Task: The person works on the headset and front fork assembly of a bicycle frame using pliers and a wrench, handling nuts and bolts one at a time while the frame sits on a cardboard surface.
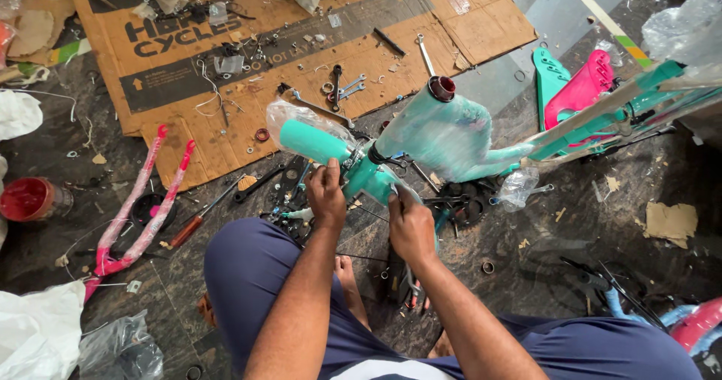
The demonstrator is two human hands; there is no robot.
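Note:
A teal bicycle frame (444, 135), partly wrapped in clear plastic, lies across the dark floor in front of me. A teal fork (320, 143) sticks out of its head tube toward the left. My left hand (326, 192) grips the frame near the fork crown. My right hand (410, 226) closes around the lower teal leg just to the right of it. My knees in dark blue shorts frame both arms below.
A flattened cardboard sheet (466, 19) carries spanners (350, 88), washers and small parts. A pink wrapped fork (143, 207) lies at left beside a red tub (26, 198). A screwdriver (197, 220), a black chainring (470, 207), a pink chain guard (579, 90) and plastic bags surround me.

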